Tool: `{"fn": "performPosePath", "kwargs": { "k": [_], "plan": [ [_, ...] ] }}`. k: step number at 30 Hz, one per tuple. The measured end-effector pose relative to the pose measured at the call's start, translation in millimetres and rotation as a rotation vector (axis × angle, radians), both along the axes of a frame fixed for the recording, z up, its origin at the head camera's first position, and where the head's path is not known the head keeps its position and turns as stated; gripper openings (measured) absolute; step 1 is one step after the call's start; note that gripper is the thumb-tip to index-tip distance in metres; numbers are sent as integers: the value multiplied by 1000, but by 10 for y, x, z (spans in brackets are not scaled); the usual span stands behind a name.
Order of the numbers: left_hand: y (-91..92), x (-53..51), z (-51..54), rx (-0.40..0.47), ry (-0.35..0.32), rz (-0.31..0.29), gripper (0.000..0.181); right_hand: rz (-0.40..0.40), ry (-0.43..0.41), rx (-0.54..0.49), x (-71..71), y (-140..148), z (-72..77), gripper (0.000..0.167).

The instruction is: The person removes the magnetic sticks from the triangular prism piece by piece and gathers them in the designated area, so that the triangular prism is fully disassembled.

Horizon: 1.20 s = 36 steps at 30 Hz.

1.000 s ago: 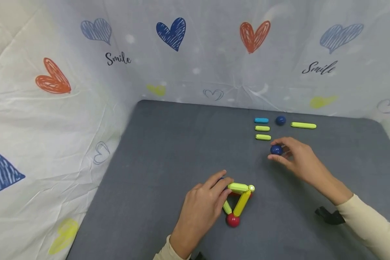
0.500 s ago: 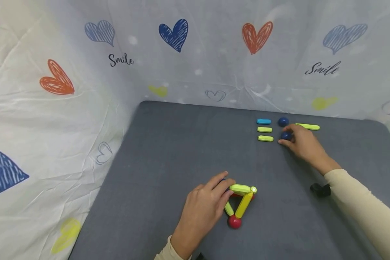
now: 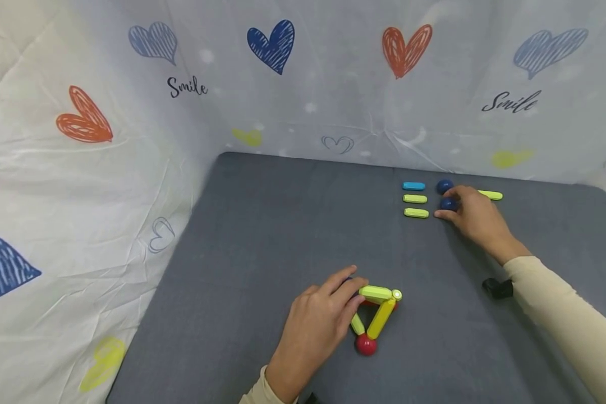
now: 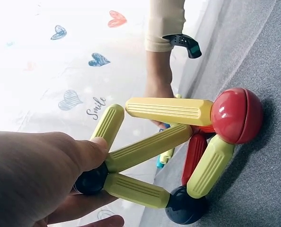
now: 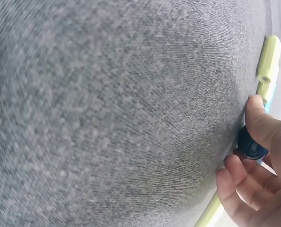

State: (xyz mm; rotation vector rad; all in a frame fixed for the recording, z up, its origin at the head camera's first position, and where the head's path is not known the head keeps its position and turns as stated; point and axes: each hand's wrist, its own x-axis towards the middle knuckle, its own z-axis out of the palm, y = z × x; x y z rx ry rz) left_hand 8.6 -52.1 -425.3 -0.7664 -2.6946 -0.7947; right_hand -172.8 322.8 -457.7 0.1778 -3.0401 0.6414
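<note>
My left hand (image 3: 317, 320) pinches a dark blue ball (image 4: 92, 180) at the raised corner of a frame of magnetic building sticks and balls. Pale green sticks (image 4: 150, 147) run from that ball. A yellow stick (image 3: 381, 318) leads to a red ball (image 3: 366, 344) on the table, and a second dark blue ball (image 4: 187, 205) and a red stick (image 4: 194, 158) form part of the base. At the back right, my right hand (image 3: 477, 217) holds another dark blue ball (image 3: 449, 203) between thumb and fingers. Right behind it lies a further blue ball (image 3: 444, 186).
Left of the right hand, a light blue stick (image 3: 414, 186) and two short green sticks (image 3: 415, 199) lie in a column. A longer green stick (image 3: 491, 195) is partly hidden behind that hand. A heart-printed white cloth (image 3: 303, 84) borders the grey table (image 3: 262, 224).
My right hand has carried its blue ball away from me, up to the other loose blue ball at the back. The left hand keeps its hold on the frame.
</note>
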Motion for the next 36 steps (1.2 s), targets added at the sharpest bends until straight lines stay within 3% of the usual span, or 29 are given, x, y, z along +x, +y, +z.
{"fn": "performPosePath", "kwargs": {
  "k": [12, 20, 23, 26, 31, 36],
  "plan": [
    [13, 4, 9, 2, -4, -5, 27, -18, 0, -8, 42, 51, 2, 58],
    [27, 0, 15, 4, 13, -6, 28, 0, -9, -27, 130, 124, 83, 62],
    [29, -3, 13, 5, 19, -5, 28, 2, 22, -3, 271, 86, 173, 59],
    [29, -7, 4, 10, 28, -3, 28, 32, 153, 16, 468, -54, 319, 49],
    [24, -6, -13, 6, 39, 2, 29, 167, 348, -18, 835, -430, 568, 42],
    [23, -2, -13, -14, 24, 29, 40, 328, 400, -56, 1151, -761, 673, 37]
  ]
}}
